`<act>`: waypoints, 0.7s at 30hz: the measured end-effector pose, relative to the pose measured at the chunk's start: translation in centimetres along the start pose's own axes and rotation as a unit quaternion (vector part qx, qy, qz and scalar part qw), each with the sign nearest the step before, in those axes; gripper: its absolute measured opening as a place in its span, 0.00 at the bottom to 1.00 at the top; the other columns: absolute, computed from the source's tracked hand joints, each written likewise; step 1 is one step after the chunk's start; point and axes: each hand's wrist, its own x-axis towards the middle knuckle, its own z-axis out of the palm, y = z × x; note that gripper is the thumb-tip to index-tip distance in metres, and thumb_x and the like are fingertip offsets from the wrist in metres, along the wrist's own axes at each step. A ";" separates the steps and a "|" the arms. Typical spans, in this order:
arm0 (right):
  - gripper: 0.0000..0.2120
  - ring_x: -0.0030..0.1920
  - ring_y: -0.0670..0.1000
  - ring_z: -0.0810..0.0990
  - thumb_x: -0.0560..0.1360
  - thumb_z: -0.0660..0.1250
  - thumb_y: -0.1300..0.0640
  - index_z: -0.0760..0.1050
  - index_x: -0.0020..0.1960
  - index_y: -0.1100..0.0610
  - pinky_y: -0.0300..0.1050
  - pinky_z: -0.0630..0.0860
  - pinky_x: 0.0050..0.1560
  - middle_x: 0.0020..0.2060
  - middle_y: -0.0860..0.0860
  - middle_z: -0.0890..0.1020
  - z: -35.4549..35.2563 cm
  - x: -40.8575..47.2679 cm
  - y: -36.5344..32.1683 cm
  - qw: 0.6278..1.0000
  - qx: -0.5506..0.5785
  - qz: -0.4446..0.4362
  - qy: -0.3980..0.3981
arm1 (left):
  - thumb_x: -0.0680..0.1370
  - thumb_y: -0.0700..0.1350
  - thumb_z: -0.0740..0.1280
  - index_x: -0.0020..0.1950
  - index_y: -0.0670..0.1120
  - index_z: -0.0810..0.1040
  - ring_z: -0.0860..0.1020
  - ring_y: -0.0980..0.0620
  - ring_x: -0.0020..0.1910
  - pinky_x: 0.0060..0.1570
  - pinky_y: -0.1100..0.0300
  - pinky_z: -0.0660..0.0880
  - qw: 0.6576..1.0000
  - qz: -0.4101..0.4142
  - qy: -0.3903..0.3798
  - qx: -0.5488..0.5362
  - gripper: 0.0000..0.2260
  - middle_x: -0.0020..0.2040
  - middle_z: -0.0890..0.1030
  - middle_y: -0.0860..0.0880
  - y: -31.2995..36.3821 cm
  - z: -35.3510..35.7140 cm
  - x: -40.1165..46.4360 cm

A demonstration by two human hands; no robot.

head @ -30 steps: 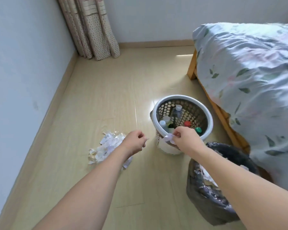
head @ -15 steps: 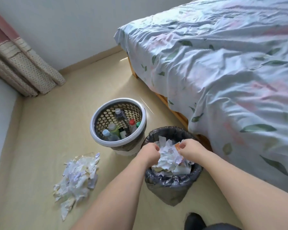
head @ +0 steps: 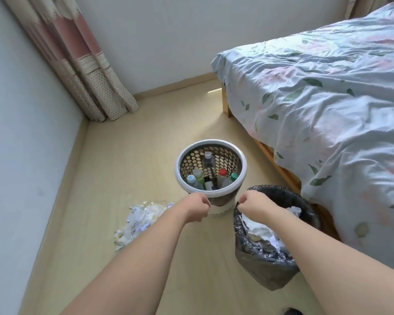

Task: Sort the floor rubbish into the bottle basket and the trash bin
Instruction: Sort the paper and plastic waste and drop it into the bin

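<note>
Left hand (head: 195,209) fingers curled into a loose fist, nothing visibly held, in front of the round white perforated plastic basket (head: 210,189) holding capped bottles (head: 208,176). Right hand (head: 256,204) likewise curled, apparently empty, over the near rim of the black-bagged trash bin (head: 271,267) full of crumpled white paper (head: 263,233). Heap of torn white paper scraps (head: 138,221) on pale wooden floor (head: 127,164), left of left forearm. Bed with leaf-print sheet (head: 328,114) just beside the bin; patterned curtain (head: 77,60) in the corner.

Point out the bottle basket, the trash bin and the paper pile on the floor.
bottle basket (head: 210,143): head view, far white rim.
trash bin (head: 263,269): head view, black bag wall.
paper pile (head: 135,226): head view, middle of the scraps.
</note>
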 end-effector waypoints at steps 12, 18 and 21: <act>0.16 0.55 0.51 0.77 0.76 0.60 0.58 0.76 0.62 0.52 0.41 0.74 0.52 0.59 0.49 0.78 20.3 8.1 -23.5 0.972 -0.132 -0.158 -0.116 | 0.72 0.36 0.57 0.45 0.47 0.78 0.72 0.47 0.36 0.37 0.61 0.69 0.976 -0.195 0.075 -0.054 0.12 0.43 0.80 0.41 -35.3 -9.9 -3.5; 0.16 0.47 0.51 0.78 0.75 0.57 0.60 0.76 0.60 0.50 0.45 0.77 0.50 0.54 0.48 0.78 30.7 21.1 -27.6 0.965 -0.172 -0.172 -0.101 | 0.78 0.41 0.58 0.56 0.47 0.78 0.78 0.48 0.52 0.47 0.60 0.73 0.952 -0.228 0.153 -0.133 0.11 0.56 0.80 0.48 -48.8 -6.0 4.6; 0.19 0.45 0.51 0.79 0.75 0.56 0.61 0.75 0.61 0.50 0.45 0.77 0.47 0.56 0.49 0.78 33.7 25.6 -28.1 0.956 -0.196 -0.194 -0.094 | 0.80 0.43 0.59 0.63 0.49 0.75 0.78 0.50 0.46 0.39 0.62 0.70 0.933 -0.225 0.202 -0.194 0.13 0.54 0.79 0.49 -51.4 -4.2 7.7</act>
